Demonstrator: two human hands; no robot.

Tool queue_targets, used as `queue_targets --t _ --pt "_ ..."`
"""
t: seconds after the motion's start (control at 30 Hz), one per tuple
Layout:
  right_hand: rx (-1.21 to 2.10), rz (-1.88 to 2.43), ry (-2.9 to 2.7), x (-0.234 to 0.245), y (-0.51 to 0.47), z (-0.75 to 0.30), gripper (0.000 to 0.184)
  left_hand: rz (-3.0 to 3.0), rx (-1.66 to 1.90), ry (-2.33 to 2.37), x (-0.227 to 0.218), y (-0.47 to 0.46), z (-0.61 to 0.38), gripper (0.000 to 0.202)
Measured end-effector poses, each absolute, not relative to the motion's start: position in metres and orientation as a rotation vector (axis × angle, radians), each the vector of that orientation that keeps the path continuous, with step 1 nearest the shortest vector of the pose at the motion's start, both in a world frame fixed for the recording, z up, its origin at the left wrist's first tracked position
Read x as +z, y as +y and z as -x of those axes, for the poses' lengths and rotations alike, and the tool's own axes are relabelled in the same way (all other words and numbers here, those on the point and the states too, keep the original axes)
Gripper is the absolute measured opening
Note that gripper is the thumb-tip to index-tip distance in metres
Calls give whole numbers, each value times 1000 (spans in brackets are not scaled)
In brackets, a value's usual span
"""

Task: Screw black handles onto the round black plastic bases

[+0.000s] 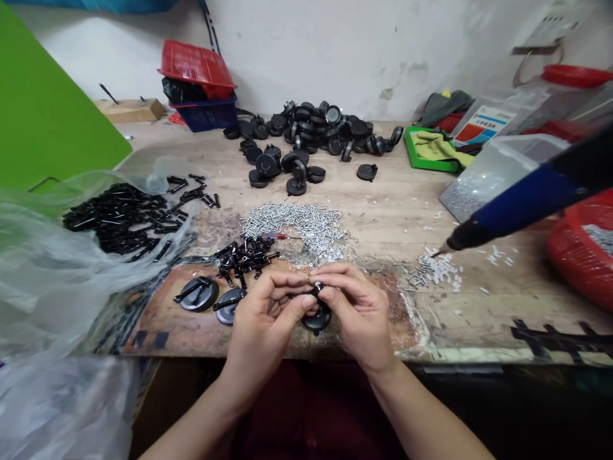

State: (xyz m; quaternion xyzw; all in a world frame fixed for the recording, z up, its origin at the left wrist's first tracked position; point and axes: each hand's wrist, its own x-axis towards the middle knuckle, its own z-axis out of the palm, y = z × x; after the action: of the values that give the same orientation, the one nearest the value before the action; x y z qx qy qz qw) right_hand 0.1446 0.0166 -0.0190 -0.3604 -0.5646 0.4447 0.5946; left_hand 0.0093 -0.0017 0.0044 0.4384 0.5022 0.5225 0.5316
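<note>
At the table's front edge, my left hand (275,305) and my right hand (357,306) come together around a black round part (317,321). Thumbs and fingertips of both hands close on its upper side, where a small shiny black piece (318,289) stands up. The fingers hide much of that joint. Left of my hands lie a black disc (196,295) with a black bar across it and a second such disc (230,305), partly covered by my left hand. Just beyond is a small heap of shiny black bars (244,259).
Silver pins (292,220) are spread mid-table, with black round parts (311,128) piled behind. A clear bag (177,239) of black bars lies left. A blue-black screwdriver (517,198) slants in from the right over white plastic bits (438,268). A red bowl (575,255) stands far right.
</note>
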Motion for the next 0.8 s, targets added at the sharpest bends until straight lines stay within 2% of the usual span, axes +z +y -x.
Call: queue_targets --t 0.17,0.37,0.5,0.63,0.8 --pt "1124 762 -1147 -29 17 -139 15 -982 1173 1111 2 0 -6 21" --pt "1465 668 -854 -36 24 -142 4 -887 1150 979 -1 3 -6 18" --pt "1579 714 -728 -38 27 -143 5 -784 1113 933 -1 7 -10 14" --pt "1391 821 -730 -41 27 -142 2 -702 1116 961 -1 8 -11 15" --pt "873 942 -1080 -33 17 -143 17 -767 1157 1055 -9 6 -10 22"
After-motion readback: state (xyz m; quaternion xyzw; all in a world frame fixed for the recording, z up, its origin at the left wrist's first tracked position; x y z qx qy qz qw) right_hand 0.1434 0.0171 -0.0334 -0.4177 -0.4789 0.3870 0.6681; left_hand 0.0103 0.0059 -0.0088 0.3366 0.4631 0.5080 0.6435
